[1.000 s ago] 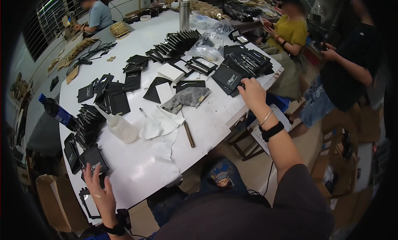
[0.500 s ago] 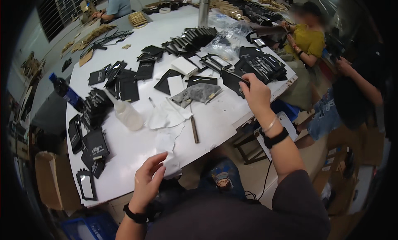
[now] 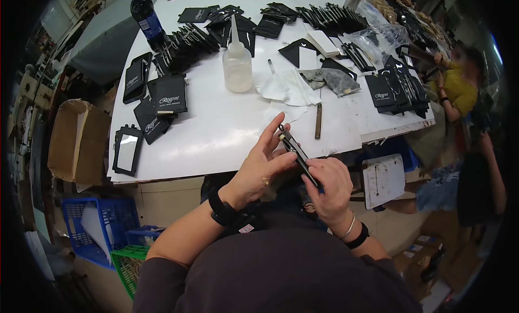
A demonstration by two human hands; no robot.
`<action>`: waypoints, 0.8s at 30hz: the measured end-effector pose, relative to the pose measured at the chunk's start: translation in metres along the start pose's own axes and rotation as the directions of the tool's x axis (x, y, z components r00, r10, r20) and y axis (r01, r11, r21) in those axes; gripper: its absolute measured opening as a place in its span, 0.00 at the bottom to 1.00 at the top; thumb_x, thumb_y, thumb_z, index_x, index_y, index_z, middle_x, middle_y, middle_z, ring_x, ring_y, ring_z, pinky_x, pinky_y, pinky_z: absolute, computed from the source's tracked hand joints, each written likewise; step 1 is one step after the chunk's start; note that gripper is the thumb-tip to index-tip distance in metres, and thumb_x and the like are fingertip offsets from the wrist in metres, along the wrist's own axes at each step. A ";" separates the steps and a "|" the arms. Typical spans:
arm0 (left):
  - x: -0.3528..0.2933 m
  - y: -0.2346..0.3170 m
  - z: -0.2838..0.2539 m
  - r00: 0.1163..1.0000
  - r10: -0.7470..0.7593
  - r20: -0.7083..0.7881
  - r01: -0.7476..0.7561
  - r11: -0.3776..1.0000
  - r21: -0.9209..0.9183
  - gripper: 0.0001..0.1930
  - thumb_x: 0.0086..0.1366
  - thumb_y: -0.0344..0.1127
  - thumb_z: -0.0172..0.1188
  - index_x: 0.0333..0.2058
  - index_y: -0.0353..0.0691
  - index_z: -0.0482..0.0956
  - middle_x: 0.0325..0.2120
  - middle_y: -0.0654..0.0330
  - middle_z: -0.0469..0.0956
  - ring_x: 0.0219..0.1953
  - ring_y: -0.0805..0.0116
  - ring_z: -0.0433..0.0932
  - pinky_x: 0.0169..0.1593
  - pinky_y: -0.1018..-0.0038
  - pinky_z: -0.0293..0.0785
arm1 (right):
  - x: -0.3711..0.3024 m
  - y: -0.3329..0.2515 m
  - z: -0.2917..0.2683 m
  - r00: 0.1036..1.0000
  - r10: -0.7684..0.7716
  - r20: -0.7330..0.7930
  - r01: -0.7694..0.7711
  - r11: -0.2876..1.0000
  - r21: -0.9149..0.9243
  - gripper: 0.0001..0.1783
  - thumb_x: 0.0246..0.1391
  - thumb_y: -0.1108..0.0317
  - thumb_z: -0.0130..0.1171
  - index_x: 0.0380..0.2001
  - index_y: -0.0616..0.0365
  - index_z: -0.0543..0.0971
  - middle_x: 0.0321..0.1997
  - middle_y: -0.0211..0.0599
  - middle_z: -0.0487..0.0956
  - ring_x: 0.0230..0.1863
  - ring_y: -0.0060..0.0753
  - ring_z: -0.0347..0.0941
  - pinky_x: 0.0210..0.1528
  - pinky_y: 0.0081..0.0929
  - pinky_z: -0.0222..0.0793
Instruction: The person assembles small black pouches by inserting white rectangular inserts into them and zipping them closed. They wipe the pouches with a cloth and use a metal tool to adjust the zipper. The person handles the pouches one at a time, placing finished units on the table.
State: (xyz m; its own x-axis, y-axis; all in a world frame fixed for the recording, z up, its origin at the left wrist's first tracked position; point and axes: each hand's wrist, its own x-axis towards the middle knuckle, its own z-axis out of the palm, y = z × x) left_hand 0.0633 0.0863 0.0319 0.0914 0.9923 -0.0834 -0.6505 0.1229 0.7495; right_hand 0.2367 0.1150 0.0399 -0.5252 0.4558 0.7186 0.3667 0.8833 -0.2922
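Note:
Above my lap, just off the table's front edge, I hold a small flat black zip wallet (image 3: 299, 157) edge-on, with a zipper along its edge and a small ring at its far end. My left hand (image 3: 253, 170) pinches its far part between thumb and fingers. My right hand (image 3: 333, 187) grips the near end, the thumb along its side. A white cloth (image 3: 286, 90) and a dark slim tool (image 3: 318, 121) lie beyond my hands, near a clear squeeze bottle (image 3: 238, 70) with a long nozzle.
Piles of black wallets (image 3: 167, 94) lie at the left of the white table (image 3: 216, 145), and more wallets (image 3: 397, 88) at the right. A dark bottle (image 3: 147, 21) stands far left. Blue crates (image 3: 86, 226) and a cardboard box (image 3: 75, 142) are at lower left. People work at right.
My right hand has come back from the right-hand pile with a black wallet. My left hand has moved to meet it and now holds it too. The view has shifted downward.

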 end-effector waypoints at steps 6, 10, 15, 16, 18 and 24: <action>-0.006 0.000 0.004 0.994 0.044 -0.103 -0.019 0.974 0.227 0.43 0.54 0.28 0.61 0.64 0.48 0.44 0.58 0.51 0.53 0.52 0.64 0.64 0.52 0.72 0.66 | -0.002 -0.011 0.002 0.989 0.134 0.066 -0.142 0.981 0.134 0.20 0.36 0.78 0.66 0.35 0.60 0.71 0.36 0.42 0.77 0.37 0.42 0.74 0.41 0.34 0.68; -0.013 0.000 0.009 0.957 0.278 -0.077 -0.101 0.573 0.813 0.42 0.48 0.33 0.64 0.62 0.48 0.52 0.55 0.51 0.59 0.47 0.60 0.67 0.49 0.69 0.66 | -0.008 -0.009 -0.008 0.889 0.401 0.222 -0.459 0.768 0.447 0.16 0.48 0.72 0.58 0.41 0.65 0.71 0.41 0.44 0.76 0.42 0.38 0.73 0.45 0.29 0.67; -0.020 0.000 0.022 0.911 0.397 0.108 -0.095 -0.053 0.994 0.42 0.41 0.37 0.66 0.58 0.53 0.61 0.51 0.52 0.63 0.40 0.56 0.67 0.46 0.66 0.66 | 0.006 -0.003 -0.015 0.572 0.614 0.543 -0.789 0.234 0.567 0.13 0.57 0.74 0.46 0.45 0.67 0.71 0.39 0.37 0.76 0.40 0.21 0.72 0.44 0.18 0.67; -0.021 -0.002 0.022 0.903 0.410 0.130 -0.098 -0.098 0.990 0.41 0.41 0.39 0.66 0.58 0.53 0.63 0.51 0.52 0.64 0.40 0.56 0.67 0.44 0.66 0.67 | 0.004 -0.003 -0.012 0.551 0.628 0.550 -0.778 0.148 0.610 0.13 0.57 0.75 0.47 0.45 0.67 0.71 0.35 0.35 0.76 0.37 0.20 0.71 0.42 0.18 0.68; -0.022 -0.005 0.021 0.902 0.408 0.142 -0.097 -0.128 0.987 0.40 0.41 0.41 0.66 0.57 0.53 0.63 0.50 0.50 0.64 0.41 0.55 0.67 0.42 0.66 0.66 | 0.001 -0.003 -0.011 0.519 0.650 0.555 -0.784 0.102 0.613 0.12 0.57 0.75 0.47 0.44 0.66 0.71 0.35 0.36 0.75 0.36 0.21 0.72 0.41 0.19 0.69; -0.023 -0.010 0.019 0.908 0.393 0.145 -0.085 -0.166 0.982 0.38 0.42 0.45 0.66 0.56 0.51 0.65 0.46 0.48 0.66 0.41 0.56 0.67 0.38 0.66 0.65 | -0.004 -0.001 -0.008 0.447 0.697 0.561 -0.778 -0.006 0.628 0.08 0.56 0.75 0.48 0.39 0.66 0.71 0.33 0.37 0.76 0.34 0.21 0.72 0.38 0.18 0.70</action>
State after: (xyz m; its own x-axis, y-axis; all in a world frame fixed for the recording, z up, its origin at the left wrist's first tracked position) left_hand 0.0822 0.0620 0.0393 -0.0636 0.9473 0.3140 0.8409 -0.1185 0.5280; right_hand 0.2449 0.1115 0.0424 -0.4103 0.8809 -0.2359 -0.0764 -0.2910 -0.9537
